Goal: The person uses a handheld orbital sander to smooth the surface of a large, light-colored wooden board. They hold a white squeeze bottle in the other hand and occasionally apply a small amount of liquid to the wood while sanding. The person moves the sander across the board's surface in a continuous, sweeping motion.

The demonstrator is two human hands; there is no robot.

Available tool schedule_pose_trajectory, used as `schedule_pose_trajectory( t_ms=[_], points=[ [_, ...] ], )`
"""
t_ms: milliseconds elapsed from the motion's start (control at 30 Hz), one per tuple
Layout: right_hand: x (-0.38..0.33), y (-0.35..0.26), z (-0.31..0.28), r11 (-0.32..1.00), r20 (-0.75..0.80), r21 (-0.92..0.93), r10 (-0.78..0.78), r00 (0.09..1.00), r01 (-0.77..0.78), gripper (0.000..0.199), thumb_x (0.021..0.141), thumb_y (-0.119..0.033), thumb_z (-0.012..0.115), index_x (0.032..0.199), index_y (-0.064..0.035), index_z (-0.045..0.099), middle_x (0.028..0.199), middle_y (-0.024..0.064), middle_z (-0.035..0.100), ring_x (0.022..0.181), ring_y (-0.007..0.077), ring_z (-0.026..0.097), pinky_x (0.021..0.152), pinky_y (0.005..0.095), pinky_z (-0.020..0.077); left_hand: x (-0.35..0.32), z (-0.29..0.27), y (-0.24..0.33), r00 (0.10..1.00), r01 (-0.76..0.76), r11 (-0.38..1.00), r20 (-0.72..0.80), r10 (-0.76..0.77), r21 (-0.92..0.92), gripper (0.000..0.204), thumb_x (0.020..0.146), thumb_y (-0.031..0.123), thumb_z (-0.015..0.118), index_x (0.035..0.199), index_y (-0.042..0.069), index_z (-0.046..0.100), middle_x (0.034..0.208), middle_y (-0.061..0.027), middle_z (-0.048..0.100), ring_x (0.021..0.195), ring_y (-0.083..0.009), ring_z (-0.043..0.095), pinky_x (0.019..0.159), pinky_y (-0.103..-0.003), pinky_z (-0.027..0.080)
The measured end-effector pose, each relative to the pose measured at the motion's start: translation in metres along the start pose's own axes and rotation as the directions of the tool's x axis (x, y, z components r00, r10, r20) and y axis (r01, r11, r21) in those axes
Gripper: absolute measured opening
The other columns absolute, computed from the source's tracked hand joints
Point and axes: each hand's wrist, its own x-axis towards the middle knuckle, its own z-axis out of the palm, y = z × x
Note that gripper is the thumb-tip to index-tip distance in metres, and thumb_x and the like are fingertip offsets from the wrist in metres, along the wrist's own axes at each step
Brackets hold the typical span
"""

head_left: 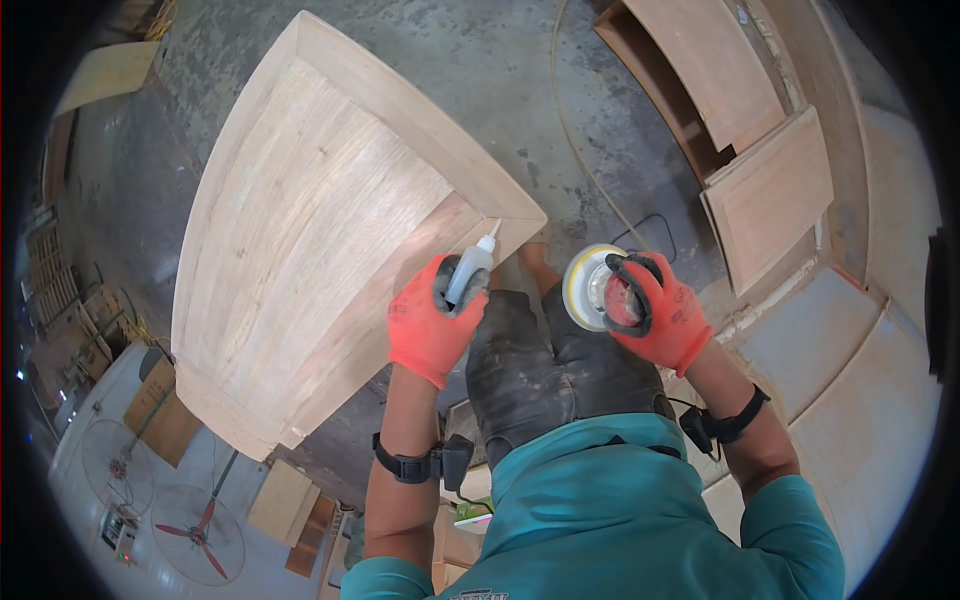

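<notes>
Below, stained floor (450, 72) carries cord (558, 105) beyond the panel's (310, 230) right corner; left fingers (441, 283) grip a bottle (470, 264), right fingers (640, 265) a sander (582, 288).

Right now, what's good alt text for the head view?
A person's gloved left hand holds a squeeze bottle, its nozzle pointing toward one corner of a framed wooden panel. The gloved right hand grips a round sander-like tool, clear of the panel.

Left grip (432, 318) holding bottle (470, 268), nozzle (491, 236) pointing at wooden panel (310, 210) near corner; right grip (668, 318) clasping round sander (584, 288); fan (198, 536) standing lower left.
</notes>
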Motion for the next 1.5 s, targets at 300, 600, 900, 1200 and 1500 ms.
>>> schedule_pose_trajectory(
  t_ms=[300, 600, 900, 1200, 1500],
  points=[
    [-0.003, 0.006, 0.003, 1.000, -0.006, -0.018, 0.002, 1.000, -0.002, 0.087, 0.071, -0.026, 0.091, 0.148, -0.0211, 0.051, 0.142, 0.0169, 0.050, 0.116, 0.0417, 0.065, 0.092, 0.0498, 0.0569, 0.007, 0.000, 0.025, 0.995, 0.012, 1.000, 0.097, -0.010, -0.018, 0.042, 0.079, 0.020, 0.084, 0.117, 0.005, 0.070, 0.104, -0.0174, 0.074, 0.096, -0.0341, 0.073, 0.085, -0.041, 0.057],
    [-0.006, 0.008, 0.006, 1.000, -0.036, -0.017, 0.004, 0.999, -0.004, 0.082, 0.072, -0.028, 0.090, 0.144, -0.0193, 0.053, 0.142, 0.0177, 0.051, 0.113, 0.0420, 0.066, 0.090, 0.0505, 0.0572, 0.009, 0.010, 0.019, 0.988, -0.041, 0.999, 0.148, 0.040, 0.003, 0.053, 0.078, 0.031, 0.086, 0.123, 0.010, 0.068, 0.106, -0.0158, 0.074, 0.097, -0.0363, 0.071, 0.084, -0.045, 0.057],
    [-0.006, 0.008, 0.007, 0.999, -0.067, -0.015, -0.033, 0.997, 0.032, 0.082, 0.071, -0.027, 0.091, 0.144, -0.0173, 0.054, 0.141, 0.0185, 0.052, 0.112, 0.0420, 0.066, 0.090, 0.0499, 0.0574, 0.011, 0.012, 0.029, 0.987, -0.067, 0.998, 0.151, 0.063, 0.021, 0.048, 0.077, 0.018, 0.085, 0.120, 0.003, 0.069, 0.107, -0.0182, 0.075, 0.098, -0.0328, 0.074, 0.086, -0.041, 0.058],
    [0.028, -0.041, -0.011, 0.978, -0.225, -0.025, -0.206, 0.952, 0.206, 0.081, 0.069, -0.019, 0.091, 0.141, -0.0116, 0.056, 0.137, 0.0208, 0.054, 0.108, 0.0409, 0.069, 0.084, 0.0459, 0.0608, 0.003, -0.017, -0.001, 0.975, 0.217, 0.763, 0.092, -0.204, -0.609, 0.044, 0.086, 0.005, 0.073, 0.128, 0.000, 0.063, 0.102, -0.0081, 0.069, 0.092, -0.0132, 0.067, 0.083, -0.030, 0.055],
    [0.096, -0.104, 0.001, 0.934, -0.066, -0.261, -0.269, 0.961, 0.244, 0.064, 0.084, -0.024, 0.078, 0.144, -0.0268, 0.058, 0.134, 0.0161, 0.053, 0.109, 0.0320, 0.069, 0.090, 0.0422, 0.0591, 0.009, -0.055, -0.050, 0.972, 0.145, 0.614, -0.004, -0.234, -0.776, 0.035, 0.096, 0.014, 0.063, 0.126, -0.005, 0.060, 0.100, -0.0155, 0.073, 0.075, -0.0146, 0.066, 0.061, -0.026, 0.049]
  ],
)
